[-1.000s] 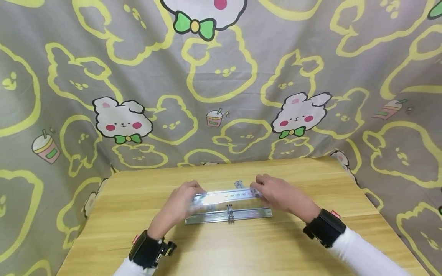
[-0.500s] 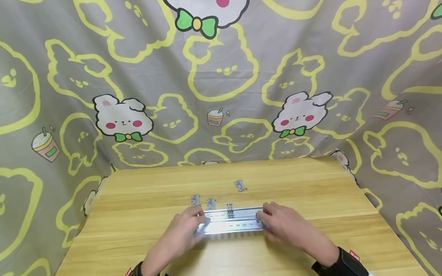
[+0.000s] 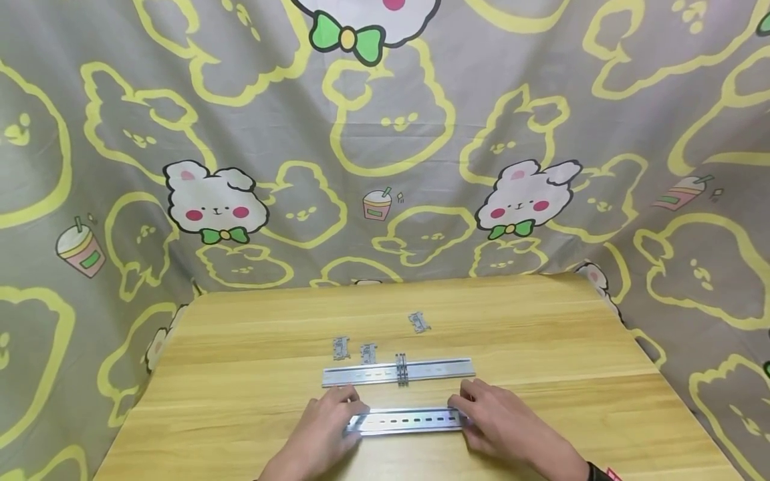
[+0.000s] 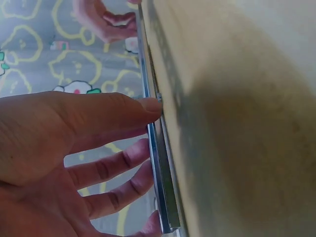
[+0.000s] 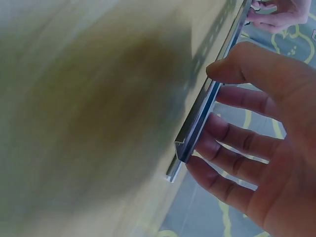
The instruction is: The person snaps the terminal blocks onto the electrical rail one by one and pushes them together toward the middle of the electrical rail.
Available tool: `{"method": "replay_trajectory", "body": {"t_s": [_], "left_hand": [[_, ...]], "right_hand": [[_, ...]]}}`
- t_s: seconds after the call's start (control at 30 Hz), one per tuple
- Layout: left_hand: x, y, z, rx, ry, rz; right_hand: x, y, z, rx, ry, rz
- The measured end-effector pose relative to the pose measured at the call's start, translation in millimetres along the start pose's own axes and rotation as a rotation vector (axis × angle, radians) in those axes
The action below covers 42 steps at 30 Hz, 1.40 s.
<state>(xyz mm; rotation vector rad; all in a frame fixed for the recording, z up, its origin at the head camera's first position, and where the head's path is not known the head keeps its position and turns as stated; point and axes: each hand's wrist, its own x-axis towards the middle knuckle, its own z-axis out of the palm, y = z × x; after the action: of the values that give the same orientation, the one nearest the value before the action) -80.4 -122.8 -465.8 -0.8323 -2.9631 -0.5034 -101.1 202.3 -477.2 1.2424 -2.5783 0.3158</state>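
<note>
Left hand [image 3: 321,424]: thumb on one side, fingers on the other, gripping the left end of the near slotted DIN rail.

Leftmost loose gray terminal block [image 3: 341,348]: flat on the wooden tabletop [image 3: 240,374], behind the far rail, unmounted.

Second loose gray terminal block [image 3: 368,353]: also off the rail, right at its back edge; contact cannot be told.

Far DIN rail [image 3: 351,376]: lying on the table, roughly parallel to the near one. A narrow group of mounted blocks [image 3: 402,369] stands across its middle; count unclear. That fitting looks done; the rest of this rail is bare.

Near slotted DIN rail [image 3: 409,422]: between the hands, seemingly just clear of the wood, judging by its shadow. No blocks on the part that shows.

Third loose gray terminal block [image 3: 418,322]: farther back, alone, unmounted.

Right hand [image 3: 505,424]: pinches the near rail's right end, thumb opposite fingers.

Judgement: early stage, three blocks unfitted.
</note>
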Motion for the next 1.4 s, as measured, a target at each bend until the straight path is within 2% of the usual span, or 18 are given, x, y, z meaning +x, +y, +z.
{"method": "replay_trajectory", "body": {"t_s": [0.63,0.87,1.0,1.2,1.4], "left_hand": [[2.6,-0.2,13.0,0.002,-0.028,-0.016],[0.2,-6.0,12.9,-0.024,0.019,0.003],[-3.5,-8.8,12.0,-0.025,0.018,-0.017],[-5.9,-9.1,11.4,-0.034,0.019,-0.026],[-4.3,-9.5,10.7,-0.015,0.036,0.009]], "right_hand": [[-3.2,2.9,0.7,0.09,-0.122,0.09],[5.5,1.8,-5.9,0.145,-0.195,0.131],[26.7,-1.5,-14.0,0.202,-0.195,0.139],[84.0,-11.4,-23.4,0.186,-0.164,0.067],[139.4,-20.9,-14.6,0.166,-0.295,0.052]]}}
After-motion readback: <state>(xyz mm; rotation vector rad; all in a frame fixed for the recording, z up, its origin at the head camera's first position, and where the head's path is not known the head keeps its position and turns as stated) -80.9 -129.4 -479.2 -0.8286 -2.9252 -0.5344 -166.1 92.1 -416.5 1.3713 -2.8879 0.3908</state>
